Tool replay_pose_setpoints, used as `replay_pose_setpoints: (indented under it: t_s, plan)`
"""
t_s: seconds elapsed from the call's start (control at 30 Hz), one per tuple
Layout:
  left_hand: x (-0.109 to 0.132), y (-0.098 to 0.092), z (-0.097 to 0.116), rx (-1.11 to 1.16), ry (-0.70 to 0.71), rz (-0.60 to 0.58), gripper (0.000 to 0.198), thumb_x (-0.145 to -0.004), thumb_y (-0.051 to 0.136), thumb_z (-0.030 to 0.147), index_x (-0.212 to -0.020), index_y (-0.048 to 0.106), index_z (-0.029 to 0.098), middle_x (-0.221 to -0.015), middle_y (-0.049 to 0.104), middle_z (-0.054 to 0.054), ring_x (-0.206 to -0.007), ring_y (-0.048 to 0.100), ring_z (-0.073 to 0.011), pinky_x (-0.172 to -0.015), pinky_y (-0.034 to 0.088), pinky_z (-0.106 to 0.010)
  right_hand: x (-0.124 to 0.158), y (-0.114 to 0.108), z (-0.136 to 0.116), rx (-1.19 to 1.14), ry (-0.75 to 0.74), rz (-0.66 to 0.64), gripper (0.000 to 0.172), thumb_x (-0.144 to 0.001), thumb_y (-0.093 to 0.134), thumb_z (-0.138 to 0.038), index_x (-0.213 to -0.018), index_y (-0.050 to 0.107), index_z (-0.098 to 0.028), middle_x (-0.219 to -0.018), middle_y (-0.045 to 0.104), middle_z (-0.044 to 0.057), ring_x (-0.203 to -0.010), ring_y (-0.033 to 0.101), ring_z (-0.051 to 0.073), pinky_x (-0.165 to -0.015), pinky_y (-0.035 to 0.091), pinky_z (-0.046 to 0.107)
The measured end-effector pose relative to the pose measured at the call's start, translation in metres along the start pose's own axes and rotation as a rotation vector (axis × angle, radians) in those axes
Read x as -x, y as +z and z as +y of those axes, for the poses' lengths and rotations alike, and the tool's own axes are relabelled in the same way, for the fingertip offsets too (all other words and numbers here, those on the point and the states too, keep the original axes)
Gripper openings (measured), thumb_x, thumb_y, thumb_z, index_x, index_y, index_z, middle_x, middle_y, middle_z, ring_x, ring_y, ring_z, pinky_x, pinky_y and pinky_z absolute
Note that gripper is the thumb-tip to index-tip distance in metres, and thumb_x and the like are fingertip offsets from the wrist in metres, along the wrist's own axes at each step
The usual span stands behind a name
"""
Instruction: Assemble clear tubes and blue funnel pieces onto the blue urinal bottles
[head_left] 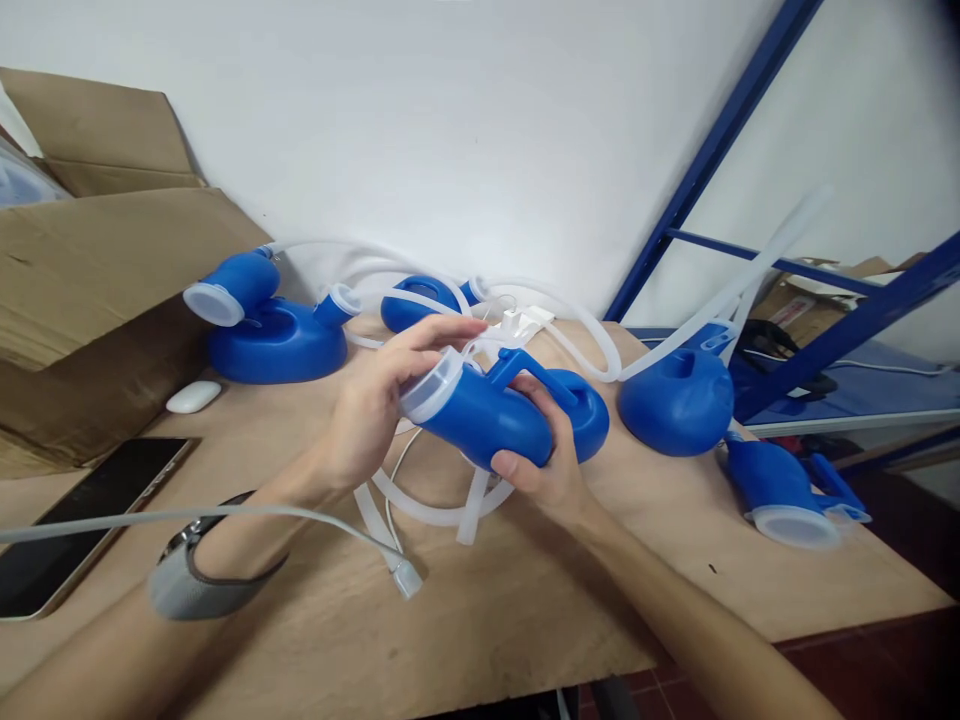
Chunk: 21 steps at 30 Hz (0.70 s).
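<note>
Hovering above the table (pixel 525 620), a blue bottle (pixel 502 420) is gripped by both hands. Beside the grip, the left bottle (pixel 277 345) and right bottle (pixel 675 400) already carry tubing. The right hand (pixel 551 470) clasps the held body from below; the left hand (pixel 371 405) pinches its white mouth (pixel 431 385). The hose (pixel 435 512) beneath the grip looks unattached.
</note>
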<state>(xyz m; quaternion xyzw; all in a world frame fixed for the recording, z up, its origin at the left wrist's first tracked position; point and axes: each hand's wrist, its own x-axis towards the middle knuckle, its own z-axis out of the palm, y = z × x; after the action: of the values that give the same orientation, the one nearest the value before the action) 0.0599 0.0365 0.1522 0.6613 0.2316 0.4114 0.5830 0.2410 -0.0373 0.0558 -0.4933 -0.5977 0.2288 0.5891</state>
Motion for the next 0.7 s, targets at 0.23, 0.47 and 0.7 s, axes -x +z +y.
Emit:
replay_pose_setpoints:
  t_s: [0.23, 0.47, 0.7]
  plan:
    - [0.008, 0.003, -0.027, -0.028, 0.245, -0.139, 0.070, -0.092, 0.049, 0.073, -0.142, 0.060, 0.024, -0.127, 0.070, -0.010, -0.124, 0.063, -0.0365, -0.109, 0.050, -0.053, 0.008, 0.000, 0.006, 0.010, -0.251, 0.049, 0.068, -0.082, 0.082, -0.053, -0.142, 0.054, -0.039, -0.145, 0.062, 0.006, -0.133, 0.061, 0.037, -0.108, 0.052, 0.064]
    - [0.005, -0.011, -0.039, -0.150, 0.417, -0.253, 0.080, -0.089, 0.058, 0.073, -0.154, 0.050, 0.028, -0.155, 0.055, -0.010, -0.136, 0.056, -0.0414, -0.110, 0.051, -0.056, 0.005, 0.003, -0.012, 0.041, -0.308, 0.038, 0.067, -0.079, 0.086, -0.047, -0.138, 0.056, -0.034, -0.138, 0.067, 0.008, -0.124, 0.068, 0.036, -0.103, 0.058, 0.059]
    - [0.006, -0.019, -0.035, -0.347, 0.556, -0.336, 0.087, -0.093, 0.046, 0.076, -0.165, 0.030, 0.029, -0.162, 0.046, -0.012, -0.142, 0.053, -0.0404, -0.110, 0.053, -0.058, 0.003, -0.004, -0.009, 0.032, -0.216, -0.019, 0.070, -0.076, 0.086, -0.054, -0.137, 0.057, -0.033, -0.141, 0.065, 0.009, -0.129, 0.065, 0.036, -0.105, 0.055, 0.061]
